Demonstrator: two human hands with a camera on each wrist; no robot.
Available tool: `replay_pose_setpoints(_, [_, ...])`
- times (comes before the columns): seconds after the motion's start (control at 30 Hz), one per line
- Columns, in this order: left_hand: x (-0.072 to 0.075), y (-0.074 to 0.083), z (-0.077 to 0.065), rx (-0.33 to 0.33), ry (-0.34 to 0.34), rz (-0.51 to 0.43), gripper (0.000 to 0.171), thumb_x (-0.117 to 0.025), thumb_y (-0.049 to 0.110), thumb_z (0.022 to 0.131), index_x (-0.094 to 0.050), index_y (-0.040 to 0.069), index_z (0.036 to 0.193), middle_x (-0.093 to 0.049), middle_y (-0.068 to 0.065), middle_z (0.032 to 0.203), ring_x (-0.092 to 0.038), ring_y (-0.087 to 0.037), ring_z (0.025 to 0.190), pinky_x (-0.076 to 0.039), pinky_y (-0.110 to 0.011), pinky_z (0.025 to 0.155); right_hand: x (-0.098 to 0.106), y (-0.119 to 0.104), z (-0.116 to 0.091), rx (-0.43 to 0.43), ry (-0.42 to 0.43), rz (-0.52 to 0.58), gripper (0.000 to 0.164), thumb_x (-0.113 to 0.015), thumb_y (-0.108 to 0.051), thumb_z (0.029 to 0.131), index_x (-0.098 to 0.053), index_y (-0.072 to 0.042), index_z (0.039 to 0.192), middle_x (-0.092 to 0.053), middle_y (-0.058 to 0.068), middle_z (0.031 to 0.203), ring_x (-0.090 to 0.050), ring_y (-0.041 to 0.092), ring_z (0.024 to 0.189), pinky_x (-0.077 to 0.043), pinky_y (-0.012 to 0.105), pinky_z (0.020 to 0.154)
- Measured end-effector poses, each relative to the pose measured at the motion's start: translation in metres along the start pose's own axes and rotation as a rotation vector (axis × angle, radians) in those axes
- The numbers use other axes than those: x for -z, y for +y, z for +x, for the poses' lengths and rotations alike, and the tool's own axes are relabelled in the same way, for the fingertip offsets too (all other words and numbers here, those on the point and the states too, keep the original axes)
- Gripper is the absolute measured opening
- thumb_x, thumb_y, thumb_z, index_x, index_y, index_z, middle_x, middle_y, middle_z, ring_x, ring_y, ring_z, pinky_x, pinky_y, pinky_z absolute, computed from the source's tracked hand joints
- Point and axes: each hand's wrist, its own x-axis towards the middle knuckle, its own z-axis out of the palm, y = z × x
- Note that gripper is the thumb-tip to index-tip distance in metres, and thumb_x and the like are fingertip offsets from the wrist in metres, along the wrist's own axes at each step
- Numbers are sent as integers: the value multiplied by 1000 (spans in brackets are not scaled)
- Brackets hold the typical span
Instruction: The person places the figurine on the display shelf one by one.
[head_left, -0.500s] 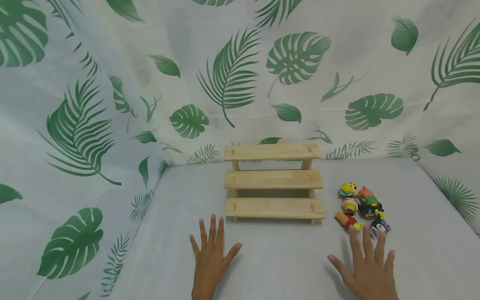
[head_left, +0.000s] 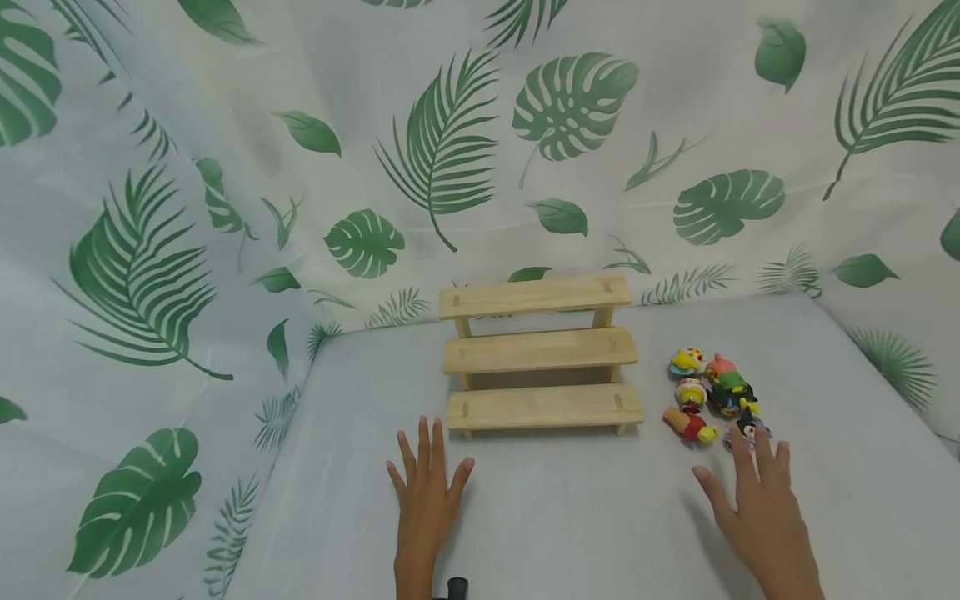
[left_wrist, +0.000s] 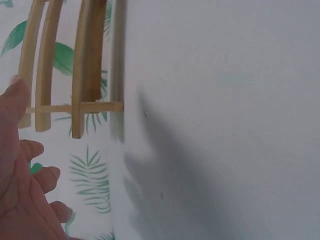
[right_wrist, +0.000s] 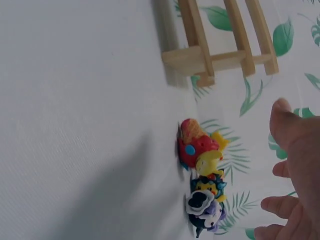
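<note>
My left hand [head_left: 427,500] is spread, palm down, in front of the left end of a three-step wooden shelf [head_left: 543,406], holding nothing. My right hand [head_left: 768,517] hovers, fingers extended, by a group of small toy figures at the right. Its fingertips overlap a black-and-purple figure [head_left: 747,423] in the head view; the right wrist view shows space between the hand and that figure [right_wrist: 206,212]. Beside it lies a red figure [head_left: 686,423] with a yellow head. Behind are a pink-and-green figure [head_left: 726,372], a yellow-and-white one [head_left: 691,393] and a yellow-and-blue one [head_left: 687,362].
A white cloth surface [head_left: 570,517] lies under everything. Leaf-printed curtains [head_left: 300,50] rise behind the shelf and along both sides. A small black cylindrical object [head_left: 457,588] pokes in at the bottom edge, next to the left wrist.
The head view has tilted and shifted slightly. My right hand has moved right and a little forward, nearer the black-and-purple figure. The black object has come into view near the left wrist.
</note>
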Motion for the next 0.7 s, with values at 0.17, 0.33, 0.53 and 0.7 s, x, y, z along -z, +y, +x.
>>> replay_pose_setpoints(0.17, [-4,-1,15,77,-49,-366,73,-50,44,100,-17,14,157,-10,-15,164,-3,-47,148,-12,-72,109,4,8,6,-111,-11,97,82,-49,-47,100,-14,5,152,-9,36,155,-4,56,142,-22,74,99])
replay_pose_setpoints(0.33, [-8,5,37,183,-21,-708,59,-48,39,102,-33,11,151,-28,-18,159,-28,-42,144,-28,-59,112,7,10,13,-295,40,316,66,-43,-40,103,-24,0,152,-23,34,153,-29,52,137,-37,64,100])
replay_pose_setpoints(0.53, [-8,17,57,317,38,-882,44,-50,31,102,-49,7,140,-43,-16,150,-38,-37,140,-32,-55,111,5,20,27,-556,40,476,67,-36,-45,103,-23,-4,154,-27,27,156,-39,49,133,-46,57,95])
replay_pose_setpoints(0.7, [-8,23,64,325,39,-1017,37,-49,14,102,-51,-3,135,-41,-23,150,-26,-38,146,-25,-54,116,1,34,32,-633,4,554,69,-36,-46,103,-18,-5,155,-27,29,155,-55,43,120,-52,44,88])
